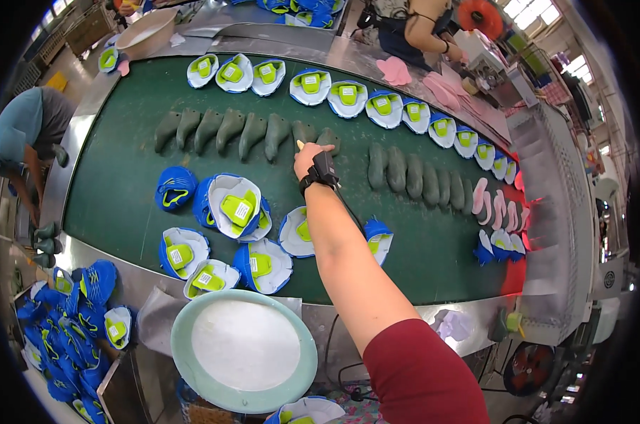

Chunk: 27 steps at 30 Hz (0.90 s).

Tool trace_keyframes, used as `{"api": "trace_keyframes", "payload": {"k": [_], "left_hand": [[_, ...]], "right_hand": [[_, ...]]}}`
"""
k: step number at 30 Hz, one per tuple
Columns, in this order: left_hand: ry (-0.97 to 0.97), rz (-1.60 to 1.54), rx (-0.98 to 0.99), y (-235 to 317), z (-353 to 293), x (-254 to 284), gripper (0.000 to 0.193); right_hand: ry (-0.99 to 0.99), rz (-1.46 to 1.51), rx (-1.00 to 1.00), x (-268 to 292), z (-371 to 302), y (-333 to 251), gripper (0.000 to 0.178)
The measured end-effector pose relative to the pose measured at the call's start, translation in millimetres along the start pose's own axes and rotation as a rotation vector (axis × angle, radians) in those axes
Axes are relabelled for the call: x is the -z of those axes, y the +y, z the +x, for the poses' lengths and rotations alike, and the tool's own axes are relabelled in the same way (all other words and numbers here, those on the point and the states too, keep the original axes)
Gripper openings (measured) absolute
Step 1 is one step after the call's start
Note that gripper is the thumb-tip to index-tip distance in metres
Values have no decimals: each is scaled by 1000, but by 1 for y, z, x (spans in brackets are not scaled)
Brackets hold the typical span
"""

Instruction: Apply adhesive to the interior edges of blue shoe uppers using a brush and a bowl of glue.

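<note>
My right hand point(311, 160), with a black device strapped at the wrist, reaches far across the green belt. Its fingers curl at a dark green shoe last point(328, 138) at the right end of a row; part of the grip is hidden. Another shoe last point(304, 131) stands just left of the fingers, partly covered by the hand. My left hand is out of view. Nearer me, beside my forearm, lie several blue-and-white shoe uppers with lime tongues, among them a stacked one point(234, 205) and one at the forearm's left point(297, 232).
The green belt point(122, 212) carries more shoe lasts point(413, 175) and a far row of uppers point(347, 97). A pale green basin point(243, 351) of white material stands at the near edge. Piled uppers point(72, 332) lie at left. Other people work at left point(26, 127) and beyond point(426, 32).
</note>
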<state>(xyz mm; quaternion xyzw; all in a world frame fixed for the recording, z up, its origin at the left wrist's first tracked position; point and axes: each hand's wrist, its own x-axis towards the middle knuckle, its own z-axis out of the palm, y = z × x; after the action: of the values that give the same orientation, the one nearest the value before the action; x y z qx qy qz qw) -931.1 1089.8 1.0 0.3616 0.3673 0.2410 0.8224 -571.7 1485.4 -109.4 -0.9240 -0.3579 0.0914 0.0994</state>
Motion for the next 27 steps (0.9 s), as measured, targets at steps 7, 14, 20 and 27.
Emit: {"api": "trace_keyframes", "payload": {"k": [7,14,20,27], "left_hand": [[-17,191,-125,-7,-9,9,72],[8,310,-264,-32,-41,-14,71],[178,-20,186,44,-125,-93,62],[-283,-121,-20,95,-153,-104,48]], "right_hand": [[-5,-26,7,45,10,52,34],[196,-114,129,104,-3,93,50],[-264,691,699,234,-205,79,33],[-742,644,502,274,-329,105,18]]}}
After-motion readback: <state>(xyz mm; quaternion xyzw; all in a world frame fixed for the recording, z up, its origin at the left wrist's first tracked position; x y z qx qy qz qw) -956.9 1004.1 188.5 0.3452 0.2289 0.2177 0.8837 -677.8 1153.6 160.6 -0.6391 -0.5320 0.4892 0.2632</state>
